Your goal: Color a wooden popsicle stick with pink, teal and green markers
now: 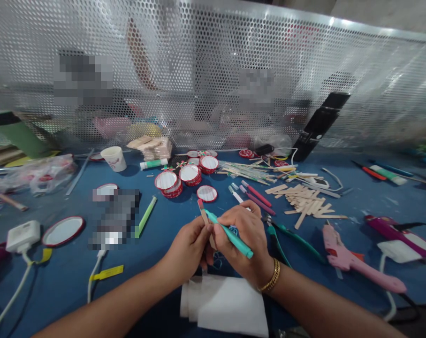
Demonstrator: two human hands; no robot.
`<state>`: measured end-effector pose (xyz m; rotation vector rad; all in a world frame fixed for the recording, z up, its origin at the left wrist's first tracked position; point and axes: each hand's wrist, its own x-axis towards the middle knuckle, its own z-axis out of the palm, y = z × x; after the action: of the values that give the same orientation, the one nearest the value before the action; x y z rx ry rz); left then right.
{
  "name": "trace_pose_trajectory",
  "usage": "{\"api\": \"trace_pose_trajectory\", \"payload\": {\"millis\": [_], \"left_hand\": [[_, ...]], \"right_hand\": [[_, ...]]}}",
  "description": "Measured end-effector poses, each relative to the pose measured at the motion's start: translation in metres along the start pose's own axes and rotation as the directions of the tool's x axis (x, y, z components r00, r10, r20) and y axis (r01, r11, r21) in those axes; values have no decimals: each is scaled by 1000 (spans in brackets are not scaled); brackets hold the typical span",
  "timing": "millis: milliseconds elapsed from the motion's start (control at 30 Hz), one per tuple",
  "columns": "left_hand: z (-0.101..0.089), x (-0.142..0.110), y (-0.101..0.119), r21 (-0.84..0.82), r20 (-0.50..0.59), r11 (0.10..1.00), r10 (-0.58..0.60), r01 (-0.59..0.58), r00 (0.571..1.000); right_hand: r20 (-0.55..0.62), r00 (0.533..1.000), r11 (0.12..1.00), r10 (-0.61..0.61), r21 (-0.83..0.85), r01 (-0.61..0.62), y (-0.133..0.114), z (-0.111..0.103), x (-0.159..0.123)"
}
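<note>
A perforated metal screen spans the far side, and before it spreads the blue surface, the widest thing in reach of the person. White sheets lie at the near edge, below the hands. To the right rest a pink glue gun, a loose pile of wooden sticks and, just beside the right wrist, green-handled pliers. Both hands are closed on small things: the right hand grips a marker like a pen, while the left hand pinches a wooden stick between thumb and fingers. Beyond them stand stacks of red-rimmed lids, white faces up. The teal marker slants down to the right, its upper end meeting the held stick, which is raised over the middle of the surface, tilted slightly left. Smallest of all is the reddish tip at the stick's top. The step in hand seems to be marking the stick just below that tip; the next stroke calls for a firm left pinch and light, even pressure from the right. Whether the teal has left any colour is too small to tell.
</note>
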<state>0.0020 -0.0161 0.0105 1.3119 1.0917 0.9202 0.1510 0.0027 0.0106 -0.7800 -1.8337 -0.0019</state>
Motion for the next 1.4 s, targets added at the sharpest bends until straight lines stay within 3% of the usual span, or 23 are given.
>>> {"api": "trace_pose_trajectory", "payload": {"millis": [633, 900, 1400], "left_hand": [[-2, 0, -3, 16, 14, 1000, 15, -15, 1000], [-1, 1, -1, -15, -6, 1000, 6, -6, 1000], [-2, 1, -2, 45, 23, 999, 13, -14, 1000]], "right_hand": [[49, 999, 1000, 5, 23, -6, -2, 0, -1], [-19, 1000, 1000, 0, -20, 0, 0, -1, 2], [57, 998, 999, -5, 32, 4, -3, 0, 0]]}}
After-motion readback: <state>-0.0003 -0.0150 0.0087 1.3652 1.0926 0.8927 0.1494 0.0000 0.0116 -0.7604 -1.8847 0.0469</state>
